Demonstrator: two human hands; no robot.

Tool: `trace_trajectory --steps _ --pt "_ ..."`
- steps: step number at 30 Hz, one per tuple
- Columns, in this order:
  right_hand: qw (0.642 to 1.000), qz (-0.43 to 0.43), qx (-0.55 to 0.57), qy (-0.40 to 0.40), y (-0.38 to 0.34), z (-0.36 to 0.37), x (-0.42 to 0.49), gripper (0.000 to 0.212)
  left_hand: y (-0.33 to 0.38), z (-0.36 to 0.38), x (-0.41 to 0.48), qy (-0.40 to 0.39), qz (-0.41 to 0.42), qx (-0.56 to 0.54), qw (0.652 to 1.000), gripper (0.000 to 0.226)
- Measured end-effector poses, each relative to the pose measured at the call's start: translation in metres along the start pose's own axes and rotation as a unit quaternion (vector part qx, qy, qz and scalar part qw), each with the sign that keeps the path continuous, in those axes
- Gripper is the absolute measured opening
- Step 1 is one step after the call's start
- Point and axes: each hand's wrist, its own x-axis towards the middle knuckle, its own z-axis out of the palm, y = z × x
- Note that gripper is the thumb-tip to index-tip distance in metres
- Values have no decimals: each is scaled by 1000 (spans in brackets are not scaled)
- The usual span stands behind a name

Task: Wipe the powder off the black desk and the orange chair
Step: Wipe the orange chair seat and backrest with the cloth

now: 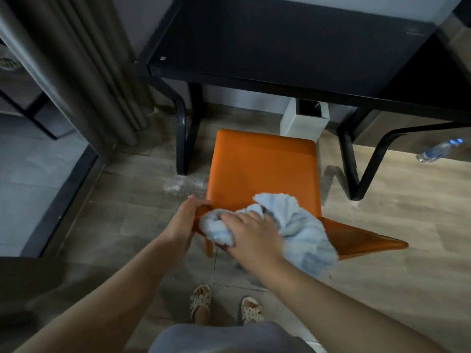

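Note:
The orange chair (262,169) stands on the wooden floor in front of the black desk (280,47), its seat facing the desk and its backrest nearest me. My left hand (184,217) grips the left end of the backrest. My right hand (251,231) presses a crumpled light-blue cloth (295,225) against the backrest top and the rear of the seat. The cloth hangs over the chair's near right side and hides part of the backrest. The desk top looks dark with a small white speck (163,58) near its left front corner.
White powder (178,184) lies on the floor left of the chair by a black desk leg (183,138). A white bin (303,121) stands under the desk. A plastic water bottle (438,150) lies at the right. Grey curtains (96,72) hang at the left. My sandalled feet (225,307) are below.

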Motion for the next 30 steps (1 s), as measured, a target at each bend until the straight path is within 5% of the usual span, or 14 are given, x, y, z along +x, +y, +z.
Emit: trace_trajectory --steps 3,8,13,17,19,23,25,27,30 --pt "996 30 59 -62 -16 -6 7 50 2 -1 0 -2 -39 -91 995 35" --pt "983 45 71 -162 43 -24 -28 54 2 -6 0 -33 -36 -63 997 36" --pt "997 42 -12 -62 -12 -4 5 43 -4 -21 1 -55 -102 -207 971 54" --pt "990 7 124 -69 -60 1 50 46 -3 -54 3 -54 -127 -325 936 74" --pt "962 67 245 -95 -77 -1 76 48 1 -73 5 -45 -108 -328 937 74" --pt "764 278 582 -16 -87 -11 118 31 17 -89 13 -40 -19 -208 977 57" --pt "603 354 714 -31 -83 -17 128 46 25 -87 18 -35 41 -108 993 43" --pt "459 379 801 -69 -75 -20 132 61 30 -83 25 -57 87 -51 993 59" --pt "382 396 833 -66 -64 -13 133 73 37 -77 35 -85 110 -23 990 83"
